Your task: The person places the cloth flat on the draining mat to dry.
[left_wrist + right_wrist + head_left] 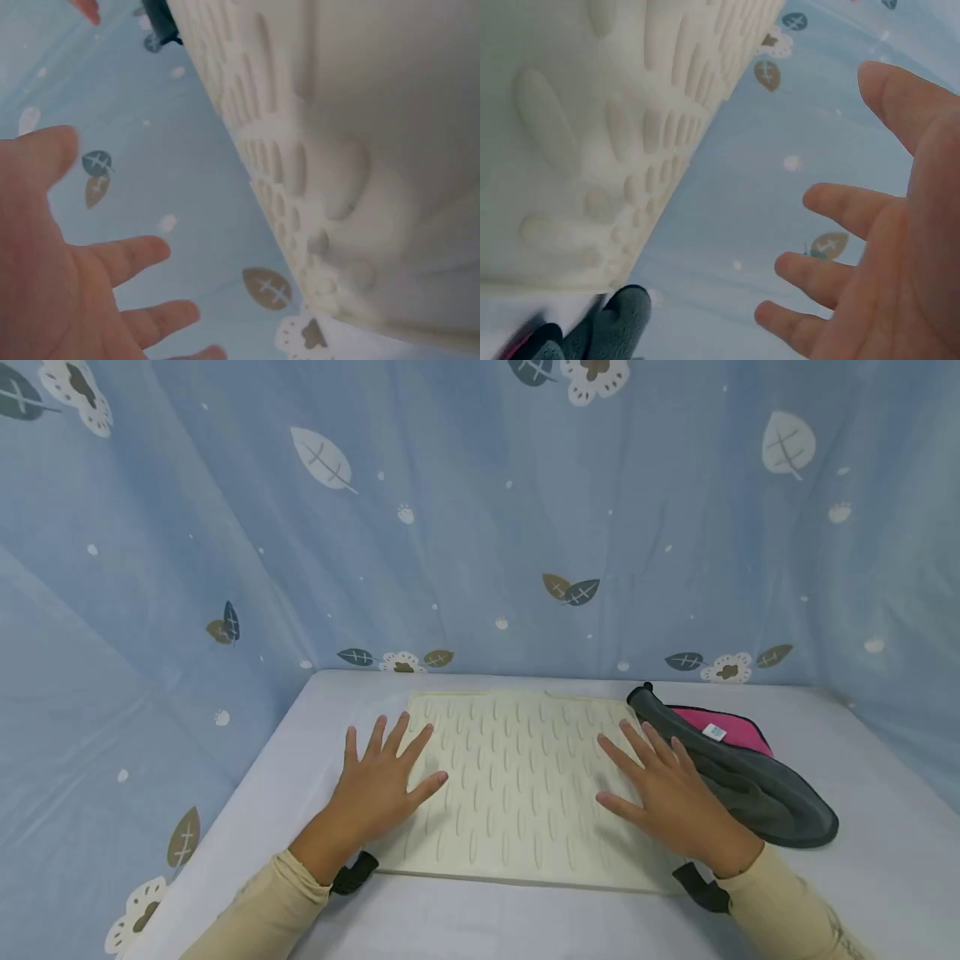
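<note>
A cream mat (517,785) with rows of raised oblong ridges lies flat on the white table. Over its left edge my left hand (377,787) hovers, fingers spread and straight, holding nothing. My right hand (670,795) is spread the same way above the mat's right side. Both wrist views show the palms raised apart from the ridged surface. Just beyond the right hand lies a folded grey cloth (772,802) with black edging, a pink underside (738,729) and a small white label; that hand covers part of it.
The white table (495,927) extends around the mat on all sides. A blue curtain (465,527) with leaf and flower prints hangs behind it and along the sides. Dark straps (356,872) show under both wrists.
</note>
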### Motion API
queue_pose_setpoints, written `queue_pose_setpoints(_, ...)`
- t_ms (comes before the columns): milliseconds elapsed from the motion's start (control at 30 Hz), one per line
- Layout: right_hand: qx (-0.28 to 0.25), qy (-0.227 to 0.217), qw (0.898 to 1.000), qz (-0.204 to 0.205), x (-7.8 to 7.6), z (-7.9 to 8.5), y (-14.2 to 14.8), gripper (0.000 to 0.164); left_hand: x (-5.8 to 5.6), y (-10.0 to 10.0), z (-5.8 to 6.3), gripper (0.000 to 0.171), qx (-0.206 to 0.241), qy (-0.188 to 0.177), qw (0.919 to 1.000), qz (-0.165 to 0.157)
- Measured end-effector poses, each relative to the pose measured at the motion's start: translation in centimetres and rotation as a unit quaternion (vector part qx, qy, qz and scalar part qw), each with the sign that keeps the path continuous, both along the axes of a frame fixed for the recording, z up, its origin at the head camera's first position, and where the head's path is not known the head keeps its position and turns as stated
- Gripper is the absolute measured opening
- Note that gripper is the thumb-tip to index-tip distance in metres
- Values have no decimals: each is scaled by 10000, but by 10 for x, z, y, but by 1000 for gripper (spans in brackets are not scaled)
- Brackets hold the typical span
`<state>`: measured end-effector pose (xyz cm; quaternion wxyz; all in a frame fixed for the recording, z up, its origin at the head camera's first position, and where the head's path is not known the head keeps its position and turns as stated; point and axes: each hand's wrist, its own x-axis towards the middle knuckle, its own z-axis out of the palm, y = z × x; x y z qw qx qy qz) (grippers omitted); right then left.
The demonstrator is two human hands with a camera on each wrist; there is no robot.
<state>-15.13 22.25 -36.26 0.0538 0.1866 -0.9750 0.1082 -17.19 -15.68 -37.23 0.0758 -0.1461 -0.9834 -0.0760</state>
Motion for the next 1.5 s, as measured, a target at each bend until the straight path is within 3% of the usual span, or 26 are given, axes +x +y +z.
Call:
queue_pose_setpoints(167, -35, 400, 9992, -81, -4, -2, 8, 73, 0, -6, 0, 68, 338, -257, 9991, -75)
queue_pose_setpoints(333, -13, 1051, 9942, -235, -15, -3, 25, 67, -7, -15, 1, 63, 440, -570, 9972, 204)
queue_pose_setpoints(600, -134, 1201, 9910, -573, -29, -15, 61, 64, -18, -27, -4, 64, 303, -1399, 9875, 660)
queue_pose_setpoints(833, 75, 346, 9937, -1067, -42, -25, 83, 69, -25, -36, -14, 63, 335, -1610, 9842, 652)
queue_pose_setpoints(1067, 200, -429, 9879, -1474, -46, -31, 96, 73, -26, -37, -19, 63, 435, -1632, 9839, 588)
queue_pose_setpoints(1500, 149, -1208, 9821, -1437, -47, -32, 107, 72, -28, -35, -16, 56, 308, -1540, 9860, 559)
